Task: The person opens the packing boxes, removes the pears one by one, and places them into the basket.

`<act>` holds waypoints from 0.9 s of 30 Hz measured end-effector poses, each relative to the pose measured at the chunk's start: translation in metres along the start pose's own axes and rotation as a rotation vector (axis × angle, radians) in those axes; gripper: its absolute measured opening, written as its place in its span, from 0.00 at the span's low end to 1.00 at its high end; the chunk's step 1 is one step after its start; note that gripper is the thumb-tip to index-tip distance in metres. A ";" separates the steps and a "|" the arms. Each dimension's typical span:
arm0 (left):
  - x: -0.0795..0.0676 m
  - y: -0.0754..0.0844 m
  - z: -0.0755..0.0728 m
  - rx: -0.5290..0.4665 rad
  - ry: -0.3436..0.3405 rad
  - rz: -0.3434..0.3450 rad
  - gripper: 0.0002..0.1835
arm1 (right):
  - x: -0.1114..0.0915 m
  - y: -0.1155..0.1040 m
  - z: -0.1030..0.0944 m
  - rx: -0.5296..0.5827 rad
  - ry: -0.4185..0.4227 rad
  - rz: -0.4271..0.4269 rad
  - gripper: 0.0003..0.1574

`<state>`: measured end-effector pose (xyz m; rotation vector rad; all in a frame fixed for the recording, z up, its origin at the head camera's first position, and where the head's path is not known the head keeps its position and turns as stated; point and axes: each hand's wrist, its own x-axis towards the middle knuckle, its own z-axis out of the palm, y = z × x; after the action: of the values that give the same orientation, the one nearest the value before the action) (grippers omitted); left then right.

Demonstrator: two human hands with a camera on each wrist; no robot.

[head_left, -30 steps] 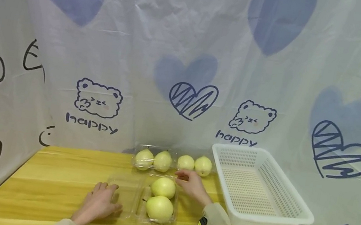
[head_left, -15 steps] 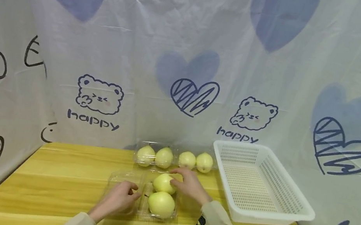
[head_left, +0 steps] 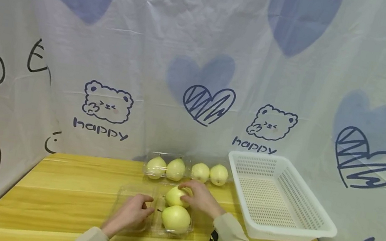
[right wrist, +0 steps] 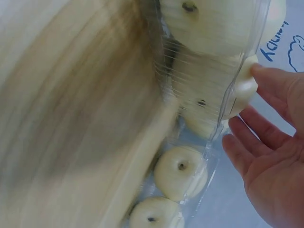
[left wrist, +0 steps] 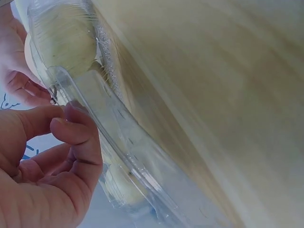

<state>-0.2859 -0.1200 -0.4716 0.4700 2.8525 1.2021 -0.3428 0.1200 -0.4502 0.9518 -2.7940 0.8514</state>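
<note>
A clear plastic clamshell box point(head_left: 156, 229) lies opened out on the wooden table, its bare half to the left. Two pale yellow pears sit in its right half: a near pear point(head_left: 175, 219) and a far pear point(head_left: 174, 196). My right hand point(head_left: 203, 199) holds the far pear, thumb on its right side and fingers round its back. In the right wrist view, that thumb point(right wrist: 266, 76) touches the fruit above the rim. My left hand point(head_left: 131, 212), fingers curled, pinches the box's plastic edge between its halves; the left wrist view shows its fingertips point(left wrist: 76, 128) at that edge.
Behind stand two more clear boxes, a left one point(head_left: 152, 155) and a right one point(head_left: 189, 165), each with two pears. A white perforated basket point(head_left: 251, 229) stands at the right. A printed curtain point(head_left: 166, 49) hangs round the table point(head_left: 62, 201).
My left hand has moved right from the box's bare half to its middle edge. My right hand has come onto the far pear. Box and pears have shifted slightly right.
</note>
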 end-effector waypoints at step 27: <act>0.003 0.002 0.004 0.032 -0.023 0.036 0.23 | 0.020 -0.012 0.003 -0.514 -0.277 -0.177 0.48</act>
<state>-0.2880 -0.1153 -0.4727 0.5354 2.8604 1.1499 -0.3517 0.0999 -0.4427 1.2591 -2.8527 -0.0345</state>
